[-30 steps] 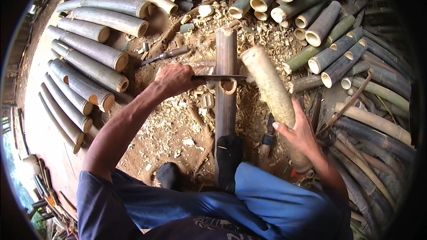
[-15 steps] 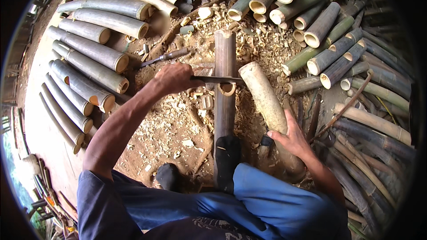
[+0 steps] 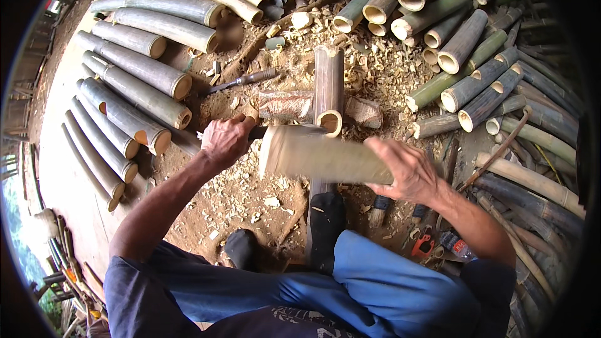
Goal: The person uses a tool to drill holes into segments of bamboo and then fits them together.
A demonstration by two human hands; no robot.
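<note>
My left hand is closed around the dark handle of a knife, whose blade lies across a bamboo tube beside a rounded notch in it. My right hand grips one end of a thick pale wooden club. Smeared by motion, the club lies nearly level over the tube and hides part of the blade and the tube below the notch. My black-socked foot presses on the tube's near end. Under the tube sits a reddish wood block.
Cut bamboo tubes lie in a row at left, and more bamboo is stacked at right. A chisel rests among shavings on the ground. Near my right knee are a brush-like tool, orange-handled scissors and a plastic bottle.
The club has swung from steep beside the tube to nearly level across it. My left hand and the knife have moved nearer and left, and the tube's notch shows more openly.
</note>
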